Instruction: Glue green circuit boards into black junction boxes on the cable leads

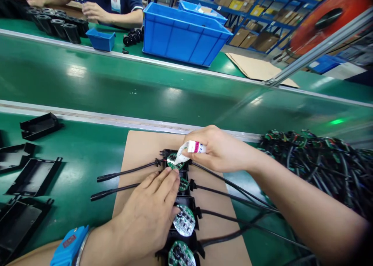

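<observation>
My right hand (221, 149) is closed round a small white tube (190, 148) with a pink label, its nozzle touching the top round green circuit board (174, 161). That board sits in the farthest of several black housings (186, 203) lined up on a brown cardboard sheet (142, 153). My left hand (151, 211) lies flat over the row, fingers stretched out, fingertips at the edge of the top board. A blue wrist strap (68, 244) is on my left wrist. Black cables (122, 173) run out of the housings to both sides.
Black plastic covers (35, 172) lie at the left on the green bench. A tangled pile of wired boards (314, 157) lies at the right. Beyond the conveyor belt (116, 83) stand blue bins (183, 34), black cylindrical parts (58, 25) and another person's hands (93, 11).
</observation>
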The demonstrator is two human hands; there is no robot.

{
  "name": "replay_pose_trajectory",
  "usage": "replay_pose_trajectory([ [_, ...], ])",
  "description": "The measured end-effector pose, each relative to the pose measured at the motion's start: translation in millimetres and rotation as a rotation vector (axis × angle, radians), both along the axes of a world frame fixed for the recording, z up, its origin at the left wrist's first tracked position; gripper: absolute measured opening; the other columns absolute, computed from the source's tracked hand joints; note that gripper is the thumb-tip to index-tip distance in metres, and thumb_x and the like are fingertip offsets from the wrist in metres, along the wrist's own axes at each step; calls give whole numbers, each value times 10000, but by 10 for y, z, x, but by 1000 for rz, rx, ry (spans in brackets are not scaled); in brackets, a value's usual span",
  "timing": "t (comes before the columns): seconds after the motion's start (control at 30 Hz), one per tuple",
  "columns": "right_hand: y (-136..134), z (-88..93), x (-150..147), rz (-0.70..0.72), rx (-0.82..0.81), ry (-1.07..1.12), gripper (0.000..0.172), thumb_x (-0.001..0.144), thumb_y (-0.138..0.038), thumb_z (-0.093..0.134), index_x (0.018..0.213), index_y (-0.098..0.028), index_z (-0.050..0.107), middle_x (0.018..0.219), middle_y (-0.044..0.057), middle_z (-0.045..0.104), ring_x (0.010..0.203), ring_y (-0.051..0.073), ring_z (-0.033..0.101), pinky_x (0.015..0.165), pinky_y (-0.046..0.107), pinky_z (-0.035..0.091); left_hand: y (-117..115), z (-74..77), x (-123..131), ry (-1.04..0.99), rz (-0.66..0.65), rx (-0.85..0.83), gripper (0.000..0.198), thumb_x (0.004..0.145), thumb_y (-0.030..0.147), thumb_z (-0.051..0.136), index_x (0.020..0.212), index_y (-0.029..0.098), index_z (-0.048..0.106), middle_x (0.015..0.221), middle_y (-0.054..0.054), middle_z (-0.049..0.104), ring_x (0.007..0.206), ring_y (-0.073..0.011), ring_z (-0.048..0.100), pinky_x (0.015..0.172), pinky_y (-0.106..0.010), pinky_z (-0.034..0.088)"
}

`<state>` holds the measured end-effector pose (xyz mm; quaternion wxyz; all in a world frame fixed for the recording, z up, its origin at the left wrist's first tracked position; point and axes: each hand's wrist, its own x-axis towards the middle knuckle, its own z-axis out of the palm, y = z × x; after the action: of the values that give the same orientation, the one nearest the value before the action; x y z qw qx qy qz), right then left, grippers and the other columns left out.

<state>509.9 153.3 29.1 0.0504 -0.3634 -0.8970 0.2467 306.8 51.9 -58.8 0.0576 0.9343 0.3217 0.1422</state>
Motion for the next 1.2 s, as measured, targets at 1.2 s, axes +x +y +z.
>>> replay_pose_trajectory([
  [1.2,-265,65,255,-127,-83,148,180,871,-265,526,776,-157,635,646,8,597,535,92,475,513,220,340,-236,143,-33,2,-64,62,412,925,200,366,1296,91,508,1348,-100,541,1097,-220,594,854,-308,492],
])
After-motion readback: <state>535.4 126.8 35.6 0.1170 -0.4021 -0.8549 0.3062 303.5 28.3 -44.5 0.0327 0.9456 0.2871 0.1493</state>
